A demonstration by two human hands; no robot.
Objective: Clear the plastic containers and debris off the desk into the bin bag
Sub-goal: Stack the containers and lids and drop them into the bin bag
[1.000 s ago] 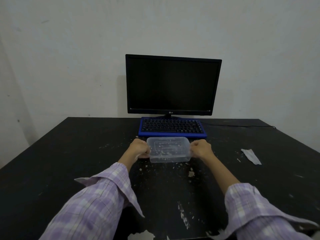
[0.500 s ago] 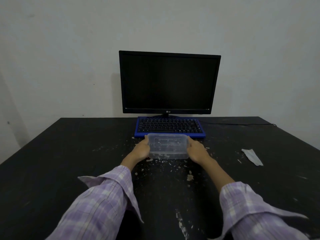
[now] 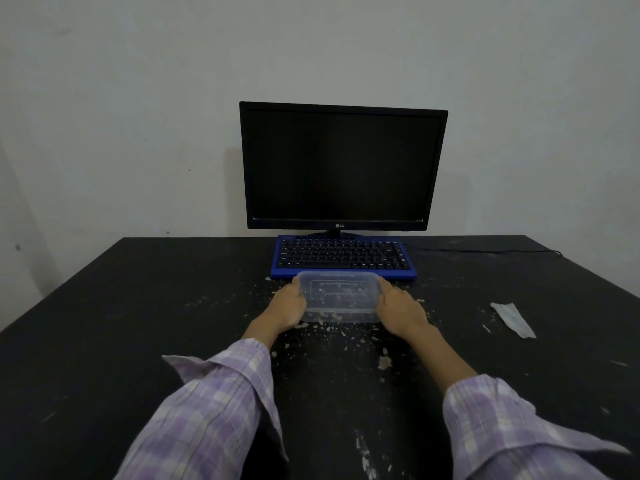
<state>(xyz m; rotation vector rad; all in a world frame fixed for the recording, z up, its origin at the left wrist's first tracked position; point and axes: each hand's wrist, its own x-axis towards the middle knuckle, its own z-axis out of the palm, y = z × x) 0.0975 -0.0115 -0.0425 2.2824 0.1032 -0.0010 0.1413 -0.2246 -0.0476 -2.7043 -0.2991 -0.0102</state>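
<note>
Both hands are clasping the clear plastic container point(image 3: 341, 296), one at each short end. The left hand point(image 3: 287, 306) is wrapping its end with fingers point(image 3: 297, 283) curled round the far corner, and the right hand point(image 3: 400, 308) is mirroring it, its fingers point(image 3: 385, 284) hooked over the opposite far corner. The container is sitting between the two sets of fingers, upside down by the look of the reversed lettering showing through it, low over the tabletop point(image 3: 138, 323); whether it is resting there or just lifted I cannot tell.

Just beyond the fingers, the blue keyboard point(image 3: 343, 259) is lying nearly against the container's far edge, with the dark monitor point(image 3: 341, 168) behind it. Pale debris flecks point(image 3: 382, 362) are scattered on the near side of the fingers and under the wrists. Well off to the right of the right fingers a crumpled white wrapper point(image 3: 512, 320) is waiting. No bin bag is in view.

The risks from here look modest but real. The thin walls are likely to flex if the fingers squeeze too hard, which could pop the container loose. Crumbs seem to be clinging inside it, so tilting it on the way to the bag may shed more bits across the tabletop or onto the keyboard. Pushing forward instead of lifting would knock the keyboard.
</note>
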